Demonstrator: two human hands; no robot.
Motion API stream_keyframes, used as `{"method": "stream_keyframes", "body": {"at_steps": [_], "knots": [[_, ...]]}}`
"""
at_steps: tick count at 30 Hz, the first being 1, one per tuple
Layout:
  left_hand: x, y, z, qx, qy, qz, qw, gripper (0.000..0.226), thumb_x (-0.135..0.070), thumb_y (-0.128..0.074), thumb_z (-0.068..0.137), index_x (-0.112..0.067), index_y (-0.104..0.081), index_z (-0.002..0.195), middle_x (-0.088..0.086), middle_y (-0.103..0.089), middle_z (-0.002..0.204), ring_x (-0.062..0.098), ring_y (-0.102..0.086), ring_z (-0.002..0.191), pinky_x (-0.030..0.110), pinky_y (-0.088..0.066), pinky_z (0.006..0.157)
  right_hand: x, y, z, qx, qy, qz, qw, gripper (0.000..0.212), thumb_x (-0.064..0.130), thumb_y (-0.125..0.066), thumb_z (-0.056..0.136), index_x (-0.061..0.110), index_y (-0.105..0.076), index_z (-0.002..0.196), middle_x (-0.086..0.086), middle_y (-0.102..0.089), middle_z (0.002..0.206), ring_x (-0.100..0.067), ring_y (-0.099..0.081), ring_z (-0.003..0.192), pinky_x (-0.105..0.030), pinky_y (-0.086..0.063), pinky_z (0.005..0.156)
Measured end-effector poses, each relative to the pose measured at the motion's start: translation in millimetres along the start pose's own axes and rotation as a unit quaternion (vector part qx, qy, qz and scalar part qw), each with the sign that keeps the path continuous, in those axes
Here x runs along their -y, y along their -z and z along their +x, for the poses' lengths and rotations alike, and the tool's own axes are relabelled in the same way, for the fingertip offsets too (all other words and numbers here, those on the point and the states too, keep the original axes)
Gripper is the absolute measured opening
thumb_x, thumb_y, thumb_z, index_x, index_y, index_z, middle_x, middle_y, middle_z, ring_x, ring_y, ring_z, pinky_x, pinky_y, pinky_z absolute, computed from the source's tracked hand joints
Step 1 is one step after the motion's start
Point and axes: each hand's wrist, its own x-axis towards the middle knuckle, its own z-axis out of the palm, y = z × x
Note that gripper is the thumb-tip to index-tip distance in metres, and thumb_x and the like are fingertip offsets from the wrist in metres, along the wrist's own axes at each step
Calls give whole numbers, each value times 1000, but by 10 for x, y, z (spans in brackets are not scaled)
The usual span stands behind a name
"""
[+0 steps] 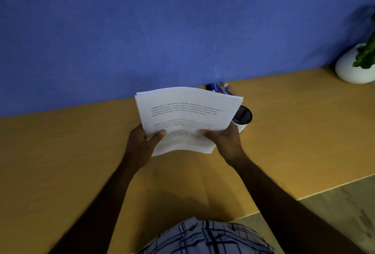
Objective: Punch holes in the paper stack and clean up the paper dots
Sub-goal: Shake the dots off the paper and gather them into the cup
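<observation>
Blue wall backs the yellow desk, above which my left hand and right hand grip the paper stack by its near edge, thumbs on top, likely to square it for punching. Behind it stands a cup, contents unclear; a white pot holds a plant.

Cup half-hidden behind paper stack; plant pot cut off right.
</observation>
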Motion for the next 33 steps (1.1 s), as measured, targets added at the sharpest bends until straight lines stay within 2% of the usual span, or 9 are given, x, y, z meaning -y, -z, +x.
{"method": "stream_keyframes", "body": {"at_steps": [4,8,11,14,18,21,23,28,33], "knots": [[-98,42,-56,-24,-35,-13,999,36,-13,-78,79,-39,-65,100,-27,-70,95,-5,-67,93,10,-53,70,42,19,10,9,6,0,1000,47,3,-82,71,32,-67,105,9,-74,108,-13,-70,101,-28,-59,79],[-88,29,-85,-17,-24,-36,999,35,-9,-79,77,-23,-68,107,-14,-73,97,4,-70,93,15,-56,70,29,9,-1,36,15,-17,999,44,3,-80,74,34,-68,102,7,-74,107,-16,-70,100,-37,-60,83],[-104,-22,-102,-26,-16,-44,999,31,-13,-77,79,-20,-70,108,-12,-75,95,7,-72,89,19,-58,68,50,-24,-4,30,19,-9,999,39,3,-80,74,25,-67,103,9,-74,102,-14,-71,96,-30,-59,76],[-177,-13,-89,-62,-28,-35,997,26,-25,-81,75,-28,-72,99,-19,-75,91,4,-72,85,16,-56,64,99,-47,1,20,27,4,999,36,10,-83,73,30,-70,100,5,-75,104,-15,-72,95,-24,-57,72],[-186,63,-108,-62,-54,-17,996,39,-31,-84,72,-28,-65,105,-17,-72,96,3,-69,90,14,-56,67,51,20,1,25,45,-26,998,47,24,-87,69,27,-65,110,3,-72,112,-15,-69,103,-27,-58,78],[-35,72,-227,-32,-21,-55,998,38,-18,-81,74,-29,-66,107,-14,-73,103,9,-71,96,25,-61,74,-160,75,-86,36,8,-47,998,52,12,-85,72,28,-59,114,1,-68,117,-18,-65,109,-40,-56,90],[16,22,-273,-43,9,-53,998,37,-15,-80,76,-35,-67,104,-17,-74,101,8,-71,95,27,-61,72,-281,61,-142,52,1,-74,996,43,5,-76,81,26,-62,116,0,-69,118,-18,-65,110,-44,-55,92],[-62,-96,-294,-79,15,-81,993,38,-16,-81,75,-46,-70,96,-22,-73,98,5,-71,91,19,-58,62,-256,-47,-165,18,29,-39,999,34,12,-70,84,32,-68,111,3,-71,118,-20,-68,104,-35,-59,82],[28,-96,-332,-55,50,-72,995,34,-13,-77,79,-33,-67,104,-7,-74,105,17,-71,100,34,-61,74,-329,-27,-182,27,-4,-20,999,37,0,-72,83,28,-69,107,10,-75,106,-12,-70,100,-27,-56,83]]}}
